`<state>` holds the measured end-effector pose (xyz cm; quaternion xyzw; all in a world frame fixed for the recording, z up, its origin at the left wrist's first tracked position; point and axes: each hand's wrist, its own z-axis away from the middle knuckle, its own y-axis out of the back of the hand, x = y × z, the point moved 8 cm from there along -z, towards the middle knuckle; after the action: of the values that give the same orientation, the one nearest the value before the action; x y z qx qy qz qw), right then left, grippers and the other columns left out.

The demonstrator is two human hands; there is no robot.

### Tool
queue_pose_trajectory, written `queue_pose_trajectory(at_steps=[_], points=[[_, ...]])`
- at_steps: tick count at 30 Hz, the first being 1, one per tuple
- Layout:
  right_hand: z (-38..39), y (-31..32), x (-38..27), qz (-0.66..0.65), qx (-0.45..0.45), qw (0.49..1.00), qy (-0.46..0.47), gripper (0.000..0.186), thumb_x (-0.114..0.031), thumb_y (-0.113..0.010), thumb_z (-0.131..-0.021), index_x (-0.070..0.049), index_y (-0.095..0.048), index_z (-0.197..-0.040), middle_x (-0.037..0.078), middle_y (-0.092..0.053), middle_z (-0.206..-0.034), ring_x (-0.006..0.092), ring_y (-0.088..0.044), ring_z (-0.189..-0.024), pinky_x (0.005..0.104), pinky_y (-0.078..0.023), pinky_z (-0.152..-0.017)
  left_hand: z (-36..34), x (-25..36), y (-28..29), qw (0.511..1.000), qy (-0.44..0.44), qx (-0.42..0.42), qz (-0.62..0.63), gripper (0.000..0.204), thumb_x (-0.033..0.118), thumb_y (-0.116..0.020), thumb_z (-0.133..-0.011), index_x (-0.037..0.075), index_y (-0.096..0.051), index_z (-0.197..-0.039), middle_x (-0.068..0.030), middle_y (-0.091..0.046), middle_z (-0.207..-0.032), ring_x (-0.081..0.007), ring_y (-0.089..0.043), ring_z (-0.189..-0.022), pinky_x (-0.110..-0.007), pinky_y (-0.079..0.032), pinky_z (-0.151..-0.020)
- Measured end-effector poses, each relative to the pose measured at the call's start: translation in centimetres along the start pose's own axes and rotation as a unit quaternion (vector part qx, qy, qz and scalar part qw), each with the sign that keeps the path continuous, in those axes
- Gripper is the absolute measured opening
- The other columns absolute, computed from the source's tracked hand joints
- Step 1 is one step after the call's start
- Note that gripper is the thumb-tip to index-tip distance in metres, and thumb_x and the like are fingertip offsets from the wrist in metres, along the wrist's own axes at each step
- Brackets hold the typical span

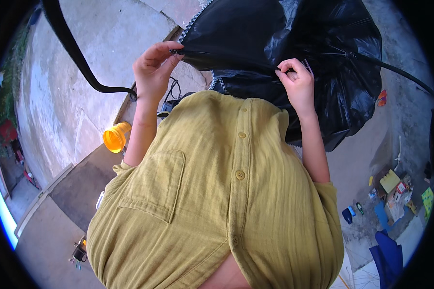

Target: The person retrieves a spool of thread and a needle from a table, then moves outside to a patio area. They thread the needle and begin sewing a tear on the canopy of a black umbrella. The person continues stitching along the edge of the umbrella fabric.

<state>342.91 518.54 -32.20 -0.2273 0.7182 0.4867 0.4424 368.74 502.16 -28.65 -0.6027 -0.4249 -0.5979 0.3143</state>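
A large, shiny black canopy (pixel 226 33), shaped like an open umbrella, spreads in front of me, with a black-and-white checkered edging along part of its rim. My left hand (pixel 154 62) pinches a dark bit at the canopy's left edge between thumb and fingertips. Over the middle of the black sheet, my right hand (pixel 296 79) is closed in a pinch. What sits between its fingertips is too small to make out. A thin, light, stick-like piece (pixel 307 66) shows beside its knuckles. A black shaft (pixel 395 72) runs from the canopy's centre out to the right.
A black curved bar or strap (pixel 82 67) crosses the upper left. An orange cup-like container (pixel 115 137) stands by my left forearm, with a dark cable (pixel 174 87) near my wrist. Assorted small items (pixel 395 190) and blue cloth (pixel 386 253) lie at the lower right.
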Motion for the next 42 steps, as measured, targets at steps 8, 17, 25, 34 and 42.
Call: queue_pose_trajectory(at_steps=[8,17,25,34,42], points=[[0.2,-1.4,2.8,-0.153,-0.097,0.965,-0.19,0.017,-0.003,-0.066,-0.08,0.001,-0.064,-0.096,0.002,-0.06,-0.085,0.0051,-0.057,-0.072,0.0178,-0.045,-0.066,-0.8,-4.7,0.1,0.986,0.148,-0.008,0.072,0.011,0.003,-0.063,-0.083,0.002,-0.063,-0.094,-0.0002,-0.062,-0.087,-0.007,-0.056,-0.079,-0.019,-0.044,-0.074],[-0.6,-1.2,3.4,-0.111,-0.116,0.969,-0.19,0.014,-0.011,-0.065,-0.082,-0.002,-0.067,-0.093,0.005,-0.065,-0.083,0.011,-0.06,-0.081,0.0233,-0.047,-0.073,-2.2,-8.8,-0.6,0.972,0.209,-0.024,0.103,0.007,0.006,-0.056,-0.085,0.004,-0.06,-0.091,-0.002,-0.062,-0.092,-0.0068,-0.055,-0.086,-0.016,-0.041,-0.075],[-1.6,-1.5,3.9,-0.223,-0.13,0.944,-0.206,0.009,-0.011,-0.063,-0.084,-0.004,-0.066,-0.087,0.0,-0.059,-0.069,0.0056,-0.051,-0.058,0.0181,-0.042,-0.055,-3.4,-8.8,-1.0,0.968,0.202,-0.049,0.143,0.006,0.011,-0.058,-0.084,0.009,-0.063,-0.087,0.0071,-0.06,-0.078,0.0001,-0.045,-0.062,-0.015,-0.034,-0.056],[-2.3,-1.1,4.9,-0.257,-0.121,0.929,-0.239,0.011,-0.013,-0.06,-0.087,-0.004,-0.064,-0.094,-0.007,-0.047,-0.06,-0.0015,-0.03,-0.043,0.0129,-0.022,-0.04,-4.5,-7.4,-1.3,0.974,0.175,-0.098,0.105,0.007,0.006,-0.061,-0.084,0.005,-0.062,-0.091,0.0017,-0.061,-0.083,-0.0017,-0.048,-0.065,-0.014,-0.034,-0.055],[-2.6,0.0,3.7,-0.108,-0.073,0.98,-0.148,0.014,-0.011,-0.068,-0.081,-0.004,-0.067,-0.093,0.001,-0.065,-0.083,0.0071,-0.06,-0.074,0.0173,-0.047,-0.071,-4.4,-5.0,-1.8,0.987,0.118,-0.102,-0.033,0.016,0.001,-0.06,-0.084,0.001,-0.067,-0.099,-0.0024,-0.064,-0.075,-0.006,-0.057,-0.064,-0.018,-0.047,-0.062]])
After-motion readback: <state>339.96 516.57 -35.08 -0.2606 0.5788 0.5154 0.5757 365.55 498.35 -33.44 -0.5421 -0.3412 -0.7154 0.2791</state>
